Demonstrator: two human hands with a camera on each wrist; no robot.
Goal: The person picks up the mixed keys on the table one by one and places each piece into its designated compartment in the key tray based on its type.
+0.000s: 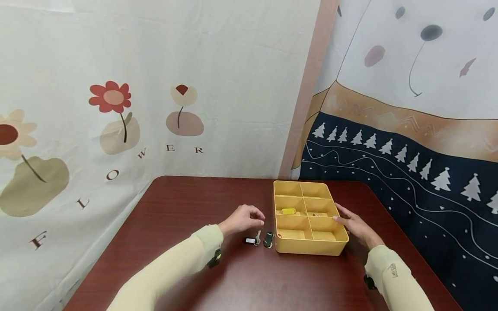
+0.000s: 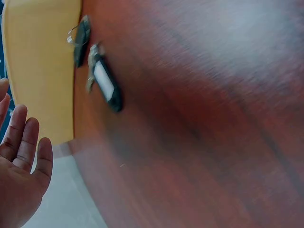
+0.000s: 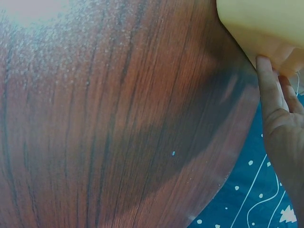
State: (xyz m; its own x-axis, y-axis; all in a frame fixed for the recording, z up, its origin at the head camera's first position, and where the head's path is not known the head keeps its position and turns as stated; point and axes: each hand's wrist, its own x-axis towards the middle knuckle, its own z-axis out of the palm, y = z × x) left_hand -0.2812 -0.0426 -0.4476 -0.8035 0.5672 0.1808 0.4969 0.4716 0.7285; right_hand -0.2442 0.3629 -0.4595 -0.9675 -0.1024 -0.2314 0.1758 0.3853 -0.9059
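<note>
A yellow divided storage box (image 1: 311,247) stands on the table. My right hand (image 1: 359,228) grips its right wall, thumb over the rim and fingers along the outside; in the right wrist view, fingers (image 3: 268,85) touch the box's side. Left of the box, my left hand (image 1: 242,219) hovers with loosely bent fingers and nothing visible in them. Just below it lie a black key tag with a white label (image 1: 250,240), a key (image 1: 258,236) beside it, and another black key tag (image 1: 268,239) close to the box. A yellow key tag (image 1: 288,211) lies in the middle left compartment.
Small items (image 1: 317,214), too small to identify, lie in the middle right compartment. A reddish bit (image 1: 279,235) shows in the front left one. The dark red table (image 1: 186,198) meets a flower-printed cloth (image 1: 233,86) behind and a tree-printed cloth (image 1: 389,172) at right.
</note>
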